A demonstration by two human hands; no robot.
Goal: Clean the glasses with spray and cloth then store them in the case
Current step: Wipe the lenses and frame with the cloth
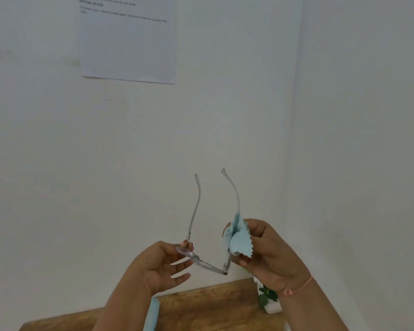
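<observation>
I hold the glasses (208, 265) up in the air above the far edge of the wooden tabletop (201, 304), their clear arms unfolded and pointing up and away from me. My left hand (163, 263) pinches one end of the front frame between thumb and forefinger, with the other fingers spread loose below it. My right hand (265, 254) grips the light blue cloth (238, 237), which is bunched around the other end of the frame where the arm meets the lens; its zigzag edge hangs out over my fingers. A thin pink thread bracelet (299, 286) sits on my right wrist.

The tabletop is brown with a wood grain and stands in a corner of plain white walls. At its far right corner there is a small white pot with a green plant (267, 295), partly behind my right wrist. A light blue object (151, 314) lies towards the near edge beside my left forearm; I cannot tell what it is. A printed sheet of paper (127, 44) is fixed high on the wall ahead.
</observation>
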